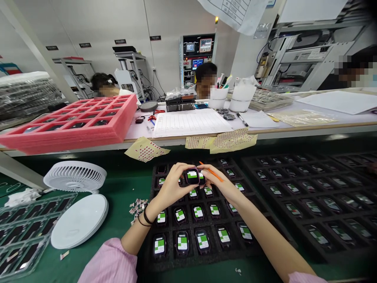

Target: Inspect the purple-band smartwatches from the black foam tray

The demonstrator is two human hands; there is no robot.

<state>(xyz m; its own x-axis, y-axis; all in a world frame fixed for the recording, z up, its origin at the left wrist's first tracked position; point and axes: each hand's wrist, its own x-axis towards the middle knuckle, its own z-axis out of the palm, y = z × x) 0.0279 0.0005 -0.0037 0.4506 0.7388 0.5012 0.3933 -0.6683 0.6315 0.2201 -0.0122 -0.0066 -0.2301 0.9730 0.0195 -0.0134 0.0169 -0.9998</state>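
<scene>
- Workshop walls [97, 23] of white panel rise behind a test cabinet [197, 55] with lit screens; two co-workers sit at the far side of the bench.
- Raised white bench shelf [265, 127] holds a pink foam tray [73, 118], a printed grid sheet [191, 122] and two white cups [218, 98].
- Green work mat [129, 188] lies below, with a clear plastic tray [23, 236], a white fan [75, 177] and a white disc [79, 220] to the left.
- Black foam tray [188, 262] fills the mat's middle, its rows of watches showing green-and-white screens; a second black tray [347, 257] sits just to the right.
- Black smartwatch body [192, 176] is up in the air, just above the first tray's upper rows.
- Left hand [173, 184] and right hand [219, 182] grip it from both sides, their fingers [182, 169] curled closed on its edges.
- Orange stick [213, 171] lies across the right hand's fingers, seemingly pinched there; its grip is partly hidden.
- Risk: a slip from that light fingertip hold could drop the watch onto those below, and the stick's tip could scratch a screen if it swings inward.
</scene>
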